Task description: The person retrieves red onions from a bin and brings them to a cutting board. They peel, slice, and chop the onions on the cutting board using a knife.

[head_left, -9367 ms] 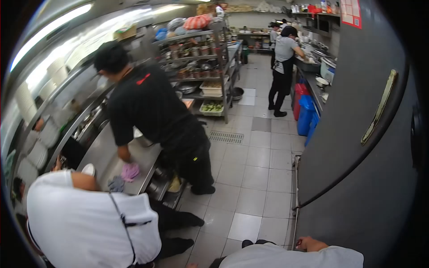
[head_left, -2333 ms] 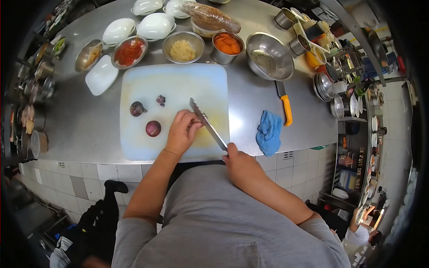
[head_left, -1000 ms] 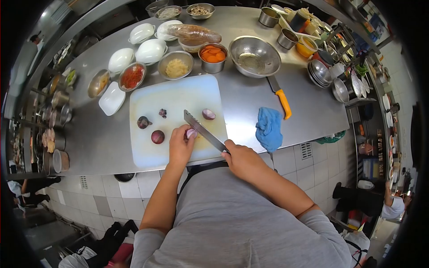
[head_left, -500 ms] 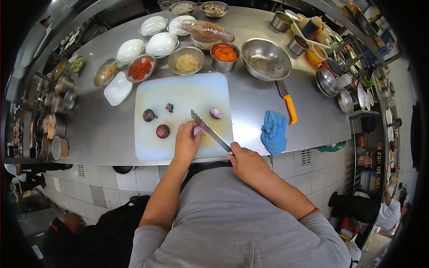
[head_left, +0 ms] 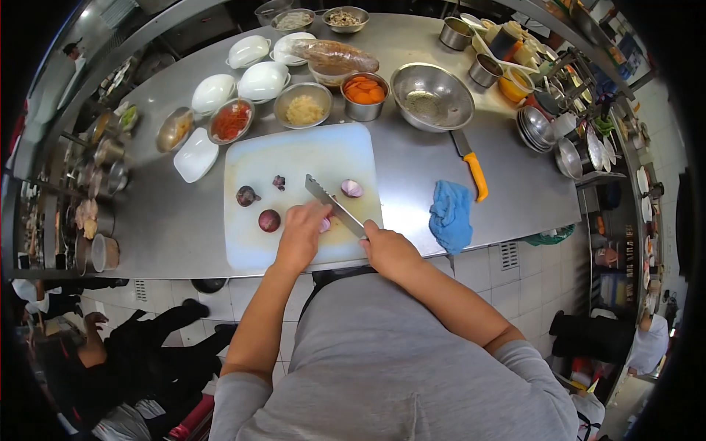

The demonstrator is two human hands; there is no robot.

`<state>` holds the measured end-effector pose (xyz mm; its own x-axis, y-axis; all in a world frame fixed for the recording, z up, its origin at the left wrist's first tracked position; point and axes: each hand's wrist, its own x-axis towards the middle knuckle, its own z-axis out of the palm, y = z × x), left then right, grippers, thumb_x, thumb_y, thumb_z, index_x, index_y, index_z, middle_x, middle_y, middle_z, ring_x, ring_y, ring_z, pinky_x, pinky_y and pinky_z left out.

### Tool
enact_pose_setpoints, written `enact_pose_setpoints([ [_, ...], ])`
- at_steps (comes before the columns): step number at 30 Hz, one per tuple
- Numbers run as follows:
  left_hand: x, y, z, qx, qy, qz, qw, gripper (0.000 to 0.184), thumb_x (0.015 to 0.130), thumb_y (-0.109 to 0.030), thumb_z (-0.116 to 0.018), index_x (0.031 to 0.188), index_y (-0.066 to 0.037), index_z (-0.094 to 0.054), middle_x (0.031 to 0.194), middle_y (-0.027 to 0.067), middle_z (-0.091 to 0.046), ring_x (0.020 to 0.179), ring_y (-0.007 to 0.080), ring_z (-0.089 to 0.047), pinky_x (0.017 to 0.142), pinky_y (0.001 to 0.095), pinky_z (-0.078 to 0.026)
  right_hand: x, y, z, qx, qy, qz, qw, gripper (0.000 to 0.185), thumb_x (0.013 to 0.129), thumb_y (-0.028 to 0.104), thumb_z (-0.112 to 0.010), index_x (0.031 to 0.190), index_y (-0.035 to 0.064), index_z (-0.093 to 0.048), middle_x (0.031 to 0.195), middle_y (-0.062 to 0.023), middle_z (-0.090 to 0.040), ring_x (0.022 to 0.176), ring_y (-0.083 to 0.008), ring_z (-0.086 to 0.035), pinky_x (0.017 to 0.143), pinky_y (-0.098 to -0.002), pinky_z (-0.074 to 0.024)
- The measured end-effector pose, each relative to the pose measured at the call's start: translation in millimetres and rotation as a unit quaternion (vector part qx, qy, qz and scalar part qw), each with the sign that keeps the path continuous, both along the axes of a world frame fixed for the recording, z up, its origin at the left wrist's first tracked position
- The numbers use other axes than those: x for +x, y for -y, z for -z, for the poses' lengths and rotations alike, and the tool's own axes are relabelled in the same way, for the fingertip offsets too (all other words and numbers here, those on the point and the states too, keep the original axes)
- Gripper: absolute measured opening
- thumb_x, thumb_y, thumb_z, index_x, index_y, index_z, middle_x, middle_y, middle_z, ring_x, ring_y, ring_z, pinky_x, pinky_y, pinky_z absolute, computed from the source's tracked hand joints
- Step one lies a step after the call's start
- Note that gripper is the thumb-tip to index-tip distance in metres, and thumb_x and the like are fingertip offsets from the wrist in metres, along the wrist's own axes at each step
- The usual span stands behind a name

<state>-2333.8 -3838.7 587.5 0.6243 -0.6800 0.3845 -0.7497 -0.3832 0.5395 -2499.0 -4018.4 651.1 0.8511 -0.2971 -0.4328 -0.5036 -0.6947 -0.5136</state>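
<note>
On the white cutting board (head_left: 309, 151), my left hand (head_left: 298, 235) has its fingers curled over a cut piece of shallot or small red onion (head_left: 324, 225). My right hand (head_left: 390, 251) grips the handle of a knife (head_left: 334, 206), whose blade slants up and left across the board, close to my left fingertips. A halved onion (head_left: 351, 189) lies right of the blade. To the left sit a whole red onion (head_left: 269, 220), a darker unpeeled one (head_left: 246, 195) and a small dark scrap (head_left: 279, 183).
Behind the board stand bowls of chopped red pieces (head_left: 230, 122), pale chopped pieces (head_left: 304, 109) and sliced carrots (head_left: 364, 94), plus a large metal bowl (head_left: 432, 95). A yellow-handled knife (head_left: 476, 175) and blue cloth (head_left: 451, 217) lie right. A person in dark clothes (head_left: 140, 353) is behind at left.
My right hand and the knife have shifted slightly left and up. My left fingers now reach further over the onion piece. The person in dark clothes shows more fully at lower left.
</note>
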Motion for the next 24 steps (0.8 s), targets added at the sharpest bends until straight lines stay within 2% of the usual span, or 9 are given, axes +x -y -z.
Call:
enact_pose_setpoints([
  [2,10.4,-3.5,-5.1,0.136,-0.014,0.150,0.979,0.033,0.093,-0.002,-0.073,0.124,-0.009,-0.071,0.134,0.0179,-0.064,0.119,0.0362,-0.062,0.105,0.0443,-0.052,0.2,1.3,-0.7,0.001,0.009,0.001,1.000,0.027,0.110,0.027,-0.055,0.122,0.0030,-0.050,0.098,-0.0262,-0.074,0.096,-0.0478,-0.073,0.085,-0.0589,-0.0560],
  [3,10.4,-4.4,-6.8,0.135,-0.011,0.149,0.980,0.033,0.093,-0.002,-0.073,0.124,-0.009,-0.071,0.134,0.0179,-0.064,0.119,0.0362,-0.062,0.105,0.0443,-0.052,-0.3,2.1,-1.8,0.002,0.006,0.001,1.000,0.027,0.110,0.027,-0.055,0.122,0.0030,-0.050,0.098,-0.0261,-0.074,0.096,-0.0478,-0.073,0.084,-0.0587,-0.0559],
  [5,8.0,-5.9,-14.4,0.145,-0.140,0.077,0.977,0.031,0.093,-0.002,-0.071,0.123,-0.009,-0.070,0.125,0.0186,-0.065,0.111,0.0372,-0.064,0.100,0.0435,-0.054,-0.9,3.6,-3.2,0.003,0.004,0.002,1.000,0.027,0.110,0.027,-0.055,0.122,0.0030,-0.050,0.098,-0.0261,-0.074,0.096,-0.0478,-0.073,0.084,-0.0586,-0.0559],
  [9,13.3,-6.3,-1.9,0.074,-0.147,-0.014,0.986,0.027,0.094,-0.003,-0.071,0.121,-0.007,-0.069,0.116,0.0193,-0.065,0.103,0.0379,-0.065,0.092,0.0433,-0.055,-8.7,3.9,-2.2,0.005,0.032,-0.004,0.999,0.026,0.110,0.027,-0.056,0.118,0.0026,-0.049,0.096,-0.0271,-0.073,0.093,-0.0496,-0.072,0.081,-0.0596,-0.0553],
  [11,10.0,3.7,2.4,0.011,-0.219,-0.067,0.973,0.023,0.095,-0.005,-0.072,0.117,-0.006,-0.067,0.110,0.0190,-0.064,0.100,0.0392,-0.065,0.087,0.0446,-0.055,-12.5,1.9,-8.4,0.005,0.058,-0.009,0.998,0.026,0.110,0.027,-0.057,0.115,0.0020,-0.049,0.095,-0.0285,-0.073,0.090,-0.0510,-0.071,0.080,-0.0603,-0.0548],
  [17,4.0,15.7,3.2,-0.012,-0.190,-0.069,0.979,0.019,0.094,-0.004,-0.072,0.111,-0.004,-0.064,0.104,0.0189,-0.063,0.096,0.0390,-0.063,0.084,0.0461,-0.053,-25.4,-3.9,-44.1,0.004,0.056,-0.018,0.998,0.026,0.109,0.026,-0.058,0.113,0.0016,-0.048,0.091,-0.0279,-0.072,0.089,-0.0513,-0.070,0.078,-0.0604,-0.0541],
  [21,1.7,15.5,6.2,-0.023,-0.204,-0.078,0.976,0.019,0.093,-0.004,-0.072,0.110,-0.004,-0.064,0.103,0.0192,-0.062,0.094,0.0386,-0.063,0.083,0.0463,-0.053,-22.7,-3.2,-48.8,0.022,0.007,-0.022,0.999,0.025,0.111,0.026,-0.054,0.117,0.0019,-0.050,0.097,-0.0265,-0.073,0.094,-0.0489,-0.072,0.082,-0.0599,-0.0547],
  [23,3.7,14.3,9.9,-0.015,-0.174,-0.071,0.982,0.024,0.094,-0.002,-0.075,0.115,-0.001,-0.065,0.105,0.0153,-0.065,0.087,0.0270,-0.068,0.077,0.0363,-0.056,-16.0,-4.8,-40.7,0.029,0.002,-0.021,0.999,0.025,0.111,0.026,-0.054,0.117,0.0019,-0.050,0.096,-0.0267,-0.073,0.095,-0.0491,-0.072,0.083,-0.0598,-0.0546],
  [24,2.5,14.2,11.6,-0.015,-0.176,-0.071,0.982,0.024,0.094,-0.002,-0.075,0.115,-0.001,-0.065,0.105,0.0153,-0.065,0.087,0.0270,-0.068,0.077,0.0363,-0.056,-9.5,-6.0,-29.6,0.033,-0.003,-0.022,0.999,0.025,0.111,0.026,-0.054,0.117,0.0018,-0.049,0.096,-0.0270,-0.073,0.094,-0.0492,-0.072,0.083,-0.0598,-0.0545],
])
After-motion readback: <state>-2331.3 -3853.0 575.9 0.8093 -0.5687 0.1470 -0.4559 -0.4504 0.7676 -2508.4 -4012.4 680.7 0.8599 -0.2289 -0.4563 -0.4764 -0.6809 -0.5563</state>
